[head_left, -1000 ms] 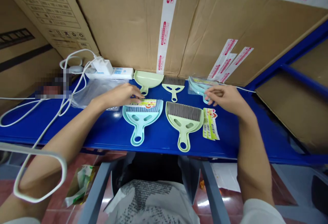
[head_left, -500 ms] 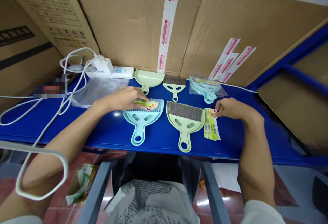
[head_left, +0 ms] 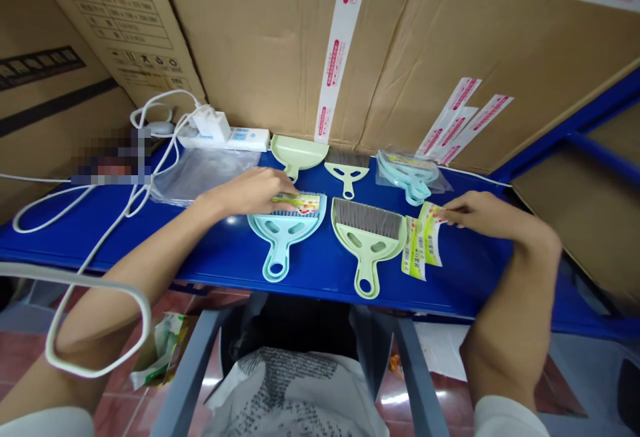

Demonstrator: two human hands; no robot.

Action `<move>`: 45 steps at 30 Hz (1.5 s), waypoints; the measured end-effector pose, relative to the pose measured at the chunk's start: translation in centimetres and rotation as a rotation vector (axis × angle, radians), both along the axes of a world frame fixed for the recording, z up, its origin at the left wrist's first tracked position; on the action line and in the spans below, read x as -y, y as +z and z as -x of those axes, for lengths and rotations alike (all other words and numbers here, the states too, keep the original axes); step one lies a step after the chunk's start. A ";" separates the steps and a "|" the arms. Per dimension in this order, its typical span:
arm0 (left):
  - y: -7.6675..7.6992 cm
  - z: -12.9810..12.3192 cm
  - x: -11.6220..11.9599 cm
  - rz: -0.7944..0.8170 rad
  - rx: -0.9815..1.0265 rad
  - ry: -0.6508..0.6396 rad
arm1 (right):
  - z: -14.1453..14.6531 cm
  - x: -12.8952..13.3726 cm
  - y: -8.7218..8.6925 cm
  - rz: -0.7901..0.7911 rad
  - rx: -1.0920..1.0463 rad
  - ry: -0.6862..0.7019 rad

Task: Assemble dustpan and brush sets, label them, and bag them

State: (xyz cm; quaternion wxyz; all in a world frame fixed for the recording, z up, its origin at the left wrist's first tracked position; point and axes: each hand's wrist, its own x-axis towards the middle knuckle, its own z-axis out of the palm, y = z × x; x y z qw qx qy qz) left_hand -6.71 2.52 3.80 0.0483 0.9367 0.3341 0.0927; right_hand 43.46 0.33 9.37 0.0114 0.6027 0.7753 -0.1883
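My left hand grips one end of a yellow printed label card, which lies across the bristles of a light blue brush nested in its matching dustpan. The undersides of those fingers are hidden. Between my right thumb and fingers is the top of another yellow-green label card; my right hand is closed on it. A similar loose card lies on the table, partly beside the held one. Left of it is a green brush with grey bristles, set in a green dustpan.
Behind are a green dustpan, a small green brush and a bagged blue set. Clear plastic bags, a power strip and white cables lie at left. Cardboard walls the blue table's back.
My right hand has moved right, drawing one label card away from the other, so two cards now show apart. My left hand stays at the blue brush; the whole view has shifted slightly.
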 end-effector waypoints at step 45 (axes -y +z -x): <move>0.0 -0.5 -0.1 -0.381 0.048 0.269 | 11.0 0.8 -5.3 -0.241 -0.216 0.343</move>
